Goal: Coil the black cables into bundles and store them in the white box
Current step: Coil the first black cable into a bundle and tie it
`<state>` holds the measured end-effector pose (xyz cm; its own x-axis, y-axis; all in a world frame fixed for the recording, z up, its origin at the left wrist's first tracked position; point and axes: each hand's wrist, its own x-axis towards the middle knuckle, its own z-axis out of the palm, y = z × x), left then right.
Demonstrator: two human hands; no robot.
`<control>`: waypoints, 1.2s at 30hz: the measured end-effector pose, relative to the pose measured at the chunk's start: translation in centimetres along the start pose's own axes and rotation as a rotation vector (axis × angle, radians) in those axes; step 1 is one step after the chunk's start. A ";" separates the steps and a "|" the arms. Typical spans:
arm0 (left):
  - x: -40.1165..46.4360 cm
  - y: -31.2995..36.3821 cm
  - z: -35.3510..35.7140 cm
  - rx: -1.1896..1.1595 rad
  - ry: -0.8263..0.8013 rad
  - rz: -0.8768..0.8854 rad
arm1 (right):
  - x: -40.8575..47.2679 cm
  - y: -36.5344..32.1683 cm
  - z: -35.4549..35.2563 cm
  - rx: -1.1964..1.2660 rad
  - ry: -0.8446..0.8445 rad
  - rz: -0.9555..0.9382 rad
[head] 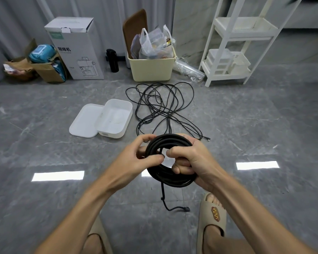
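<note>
Here, both hands hold a round coil of thick black cable (170, 160) above the grey floor, nearer the camera than the open white plastic box (116, 118). Left hand (134, 158) pinches its left side; right hand (189, 160) curls fingers round its right side. Loose thin black cables (163, 107) sprawl just right of the box; its flat white lid (85, 121) touches its left side.

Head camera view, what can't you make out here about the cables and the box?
- Coiled cable: its far side is hidden behind the left hand and right hand.
- Loose cables on the floor: too tangled to count.
- White box: pale marks inside, too faint to identify.
- Dangling cable end: plug too small to identify.
</note>
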<state>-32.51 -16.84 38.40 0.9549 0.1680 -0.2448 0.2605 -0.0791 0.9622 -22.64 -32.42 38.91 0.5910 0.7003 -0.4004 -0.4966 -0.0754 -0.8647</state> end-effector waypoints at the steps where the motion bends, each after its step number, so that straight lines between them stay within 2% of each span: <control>1: 0.0 -0.3 0.0 0.001 0.024 0.006 | 0.0 0.1 0.0 -0.005 -0.010 0.009; 5: 0.5 -0.7 0.4 -0.082 0.080 0.002 | -0.2 -0.1 0.3 -0.001 -0.013 0.045; 8: 0.6 -0.5 0.5 -0.186 0.055 -0.055 | -0.3 -0.3 0.4 0.028 0.036 0.056; 10: 0.5 -0.2 0.9 -0.159 0.036 -0.073 | -0.3 -0.3 0.3 0.047 0.110 0.055; 11: 0.5 -0.2 1.2 -0.092 0.085 -0.039 | -0.2 -0.2 0.2 0.059 0.151 0.055; 13: 0.1 -0.2 2.0 0.090 0.295 0.113 | 0.1 0.0 0.1 0.072 0.211 0.051; 15: -0.4 -0.4 2.7 0.359 0.488 0.306 | 0.2 0.1 0.1 0.071 0.247 0.035; 17: -0.3 -1.0 3.5 0.619 0.589 0.421 | 0.3 0.3 0.2 0.068 0.282 0.013; 21: 0.2 -1.5 4.6 0.861 0.645 0.374 | 0.3 0.8 0.5 0.046 0.312 -0.012; 25: 0.6 -1.6 5.0 0.941 0.616 0.279 | 0.4 1.5 0.3 0.012 0.266 -0.061; 28: 0.9 -1.7 5.0 0.733 0.489 0.090 | 0.7 1.7 0.2 -0.041 0.250 -0.076; 33: 0.7 -0.3 3.7 0.068 0.257 -0.231 | 1.0 1.3 -0.5 -0.162 0.187 -0.064; 36: 0.1 0.9 2.1 -0.159 0.156 -0.301 | 0.8 0.7 -0.4 -0.178 0.113 -0.079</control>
<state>-31.91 -19.00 38.99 0.8025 0.3092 -0.5104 0.4893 0.1487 0.8594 -22.32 -32.19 37.85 0.6959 0.6261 -0.3518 -0.3314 -0.1546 -0.9308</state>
